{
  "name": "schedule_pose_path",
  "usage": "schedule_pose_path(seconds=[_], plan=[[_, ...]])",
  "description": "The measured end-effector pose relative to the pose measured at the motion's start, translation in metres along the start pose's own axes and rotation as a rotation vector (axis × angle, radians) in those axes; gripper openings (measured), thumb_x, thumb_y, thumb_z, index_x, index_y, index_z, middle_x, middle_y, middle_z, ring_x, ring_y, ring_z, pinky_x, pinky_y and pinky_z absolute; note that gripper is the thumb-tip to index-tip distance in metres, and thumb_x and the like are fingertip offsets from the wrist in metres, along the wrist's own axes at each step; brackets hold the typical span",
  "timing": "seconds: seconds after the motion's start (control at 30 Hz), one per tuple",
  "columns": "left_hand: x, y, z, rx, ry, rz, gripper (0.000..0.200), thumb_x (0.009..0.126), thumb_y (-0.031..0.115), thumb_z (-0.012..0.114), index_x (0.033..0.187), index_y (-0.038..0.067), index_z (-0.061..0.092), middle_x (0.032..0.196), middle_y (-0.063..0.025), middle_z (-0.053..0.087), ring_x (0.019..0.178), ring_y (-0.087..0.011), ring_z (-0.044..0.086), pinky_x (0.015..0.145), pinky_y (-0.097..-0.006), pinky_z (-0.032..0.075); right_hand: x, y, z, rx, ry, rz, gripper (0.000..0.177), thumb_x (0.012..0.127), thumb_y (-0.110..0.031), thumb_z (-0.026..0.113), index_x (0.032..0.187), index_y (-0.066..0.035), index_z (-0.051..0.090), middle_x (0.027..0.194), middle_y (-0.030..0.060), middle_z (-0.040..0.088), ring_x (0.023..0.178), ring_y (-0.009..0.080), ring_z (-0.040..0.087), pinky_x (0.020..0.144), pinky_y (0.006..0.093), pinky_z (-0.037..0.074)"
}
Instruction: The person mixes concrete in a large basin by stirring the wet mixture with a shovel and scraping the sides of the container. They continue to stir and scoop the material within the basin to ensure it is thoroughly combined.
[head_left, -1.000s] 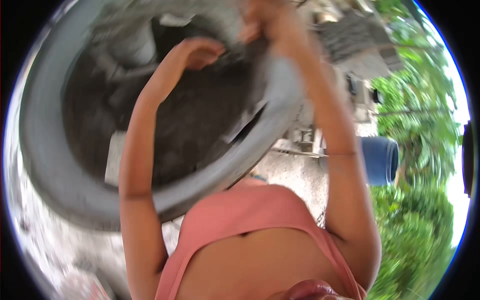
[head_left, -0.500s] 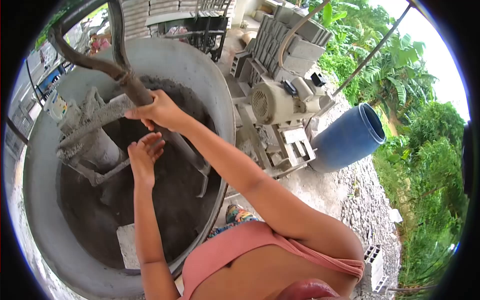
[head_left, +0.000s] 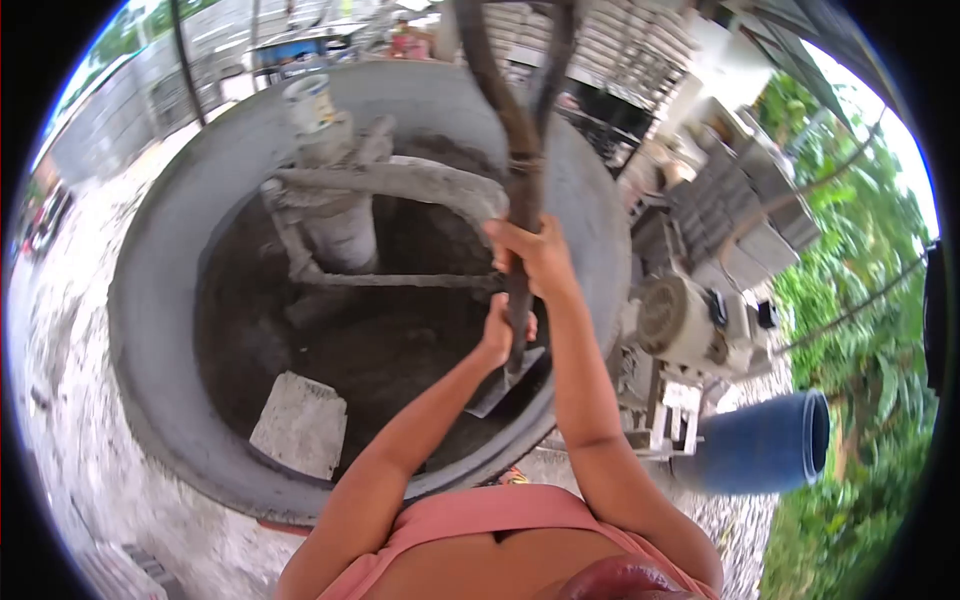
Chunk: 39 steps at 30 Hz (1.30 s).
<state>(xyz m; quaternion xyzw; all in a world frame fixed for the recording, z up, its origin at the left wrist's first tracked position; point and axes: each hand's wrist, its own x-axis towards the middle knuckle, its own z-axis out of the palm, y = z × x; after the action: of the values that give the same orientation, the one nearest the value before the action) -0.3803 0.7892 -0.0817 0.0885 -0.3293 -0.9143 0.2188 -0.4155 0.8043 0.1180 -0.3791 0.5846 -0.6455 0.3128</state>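
Note:
A shovel (head_left: 521, 190) with a forked handle at the top stands almost upright in a large round mixer drum (head_left: 150, 330). My right hand (head_left: 535, 256) is wrapped around its shaft. Lower down, my left hand (head_left: 505, 330) closes round the same shaft, its fingers partly hidden behind it. The flat blade (head_left: 508, 385) rests low, by the drum's near right wall. Dark grey mix (head_left: 390, 340) covers the bottom of the drum. A cement-crusted mixing arm (head_left: 400, 182) runs from the central post (head_left: 343, 235) toward the shovel.
A pale slab (head_left: 300, 425) lies inside the drum's near left side. On the central post sits a white bucket (head_left: 308, 103). Right of the drum are a motor (head_left: 680, 318), a blue barrel (head_left: 765, 442) and stacked concrete blocks (head_left: 745, 195).
My view has swung left, so the drum appears further right. My left hand, open beside the shaft before, has closed on the shovel. The shovel has become more upright.

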Motion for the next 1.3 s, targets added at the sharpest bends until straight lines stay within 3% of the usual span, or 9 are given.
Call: schedule_pose_path(seconds=[0.03, 0.07, 0.4, 0.47, 0.53, 0.6, 0.8, 0.87, 1.3], plan=[[0.002, -0.004, 0.002, 0.016, 0.034, -0.016, 0.04, 0.095, 0.044, 0.024, 0.089, 0.008, 0.041, 0.058, -0.0097, 0.05, 0.049, -0.0188, 0.05, 0.047, -0.0294, 0.044, -0.002, -0.001, -0.003, 0.026, 0.001, -0.016, 0.022, 0.072, -0.018, 0.071, 0.075, -0.004, 0.055, 0.054, 0.0028, 0.051, 0.043, 0.0115, 0.046, 0.045, 0.0259, 0.039], [0.006, -0.008, 0.003, 0.113, 0.044, 0.047, 0.068, 0.089, 0.061, 0.021, 0.071, 0.002, 0.05, 0.057, -0.0097, 0.053, 0.045, -0.0181, 0.051, 0.046, -0.0274, 0.045, -0.003, -0.002, -0.006, 0.048, 0.014, -0.031, 0.022, 0.073, -0.018, 0.071, 0.077, -0.003, 0.055, 0.054, 0.0032, 0.051, 0.043, 0.0118, 0.047, 0.045, 0.0261, 0.04], [0.006, -0.001, 0.009, 0.093, -0.007, 0.016, 0.041, 0.093, 0.037, 0.028, 0.075, 0.005, 0.045, 0.055, -0.0112, 0.05, 0.043, -0.0197, 0.048, 0.046, -0.0292, 0.041, 0.001, 0.005, -0.011, 0.063, 0.02, -0.09, 0.024, 0.074, -0.02, 0.072, 0.074, -0.004, 0.054, 0.053, 0.0023, 0.05, 0.044, 0.0103, 0.046, 0.047, 0.0251, 0.04], [0.005, 0.004, 0.011, 0.215, 0.017, -0.004, 0.068, 0.092, 0.048, 0.008, 0.058, 0.003, 0.046, 0.049, -0.0111, 0.047, 0.043, -0.022, 0.044, 0.053, -0.0316, 0.042, 0.001, 0.005, -0.004, 0.074, 0.028, -0.091, 0.025, 0.073, -0.02, 0.073, 0.073, -0.004, 0.054, 0.053, 0.0021, 0.049, 0.044, 0.0104, 0.046, 0.047, 0.025, 0.039], [0.004, 0.006, 0.007, 0.202, 0.026, 0.0, 0.068, 0.092, 0.047, 0.008, 0.058, 0.002, 0.046, 0.049, -0.0113, 0.048, 0.043, -0.0223, 0.045, 0.053, -0.032, 0.042, 0.004, 0.005, -0.001, 0.054, 0.008, -0.09, 0.024, 0.073, -0.02, 0.073, 0.071, -0.005, 0.054, 0.053, 0.0021, 0.049, 0.044, 0.0104, 0.045, 0.047, 0.0251, 0.038], [0.003, 0.009, 0.004, 0.149, -0.01, 0.082, 0.038, 0.094, 0.034, 0.029, 0.073, 0.006, 0.045, 0.054, -0.0107, 0.05, 0.043, -0.0193, 0.048, 0.046, -0.0304, 0.042, 0.006, 0.006, 0.003, 0.042, 0.005, -0.088, 0.024, 0.072, -0.02, 0.073, 0.07, -0.005, 0.054, 0.053, 0.0021, 0.049, 0.044, 0.0105, 0.045, 0.046, 0.0251, 0.038], [-0.003, 0.013, 0.007, 0.149, -0.02, 0.094, 0.041, 0.094, 0.033, 0.029, 0.071, 0.004, 0.047, 0.053, -0.0109, 0.05, 0.042, -0.0196, 0.049, 0.046, -0.0309, 0.042, 0.001, 0.006, 0.006, 0.003, 0.001, -0.102, 0.024, 0.075, -0.023, 0.07, 0.076, -0.004, 0.055, 0.053, 0.0028, 0.05, 0.045, 0.0113, 0.047, 0.049, 0.0267, 0.041], [-0.003, 0.015, 0.011, 0.241, -0.01, 0.038, 0.061, 0.092, 0.044, 0.01, 0.061, 0.004, 0.044, 0.05, -0.013, 0.048, 0.042, -0.0229, 0.046, 0.051, -0.0322, 0.041, -0.002, 0.005, 0.005, 0.015, 0.012, -0.105, 0.024, 0.075, -0.023, 0.07, 0.076, -0.004, 0.055, 0.054, 0.0027, 0.05, 0.045, 0.0112, 0.047, 0.05, 0.0267, 0.041], [-0.005, 0.005, 0.013, 0.055, 0.067, 0.011, 0.055, 0.091, 0.048, 0.023, 0.072, 0.003, 0.049, 0.057, -0.0116, 0.052, 0.047, -0.0221, 0.051, 0.048, -0.0315, 0.045, -0.013, 0.001, -0.004, 0.023, 0.029, -0.142, 0.027, 0.072, -0.02, 0.074, 0.064, -0.005, 0.053, 0.052, 0.002, 0.051, 0.044, 0.0089, 0.048, 0.042, 0.0251, 0.035]])
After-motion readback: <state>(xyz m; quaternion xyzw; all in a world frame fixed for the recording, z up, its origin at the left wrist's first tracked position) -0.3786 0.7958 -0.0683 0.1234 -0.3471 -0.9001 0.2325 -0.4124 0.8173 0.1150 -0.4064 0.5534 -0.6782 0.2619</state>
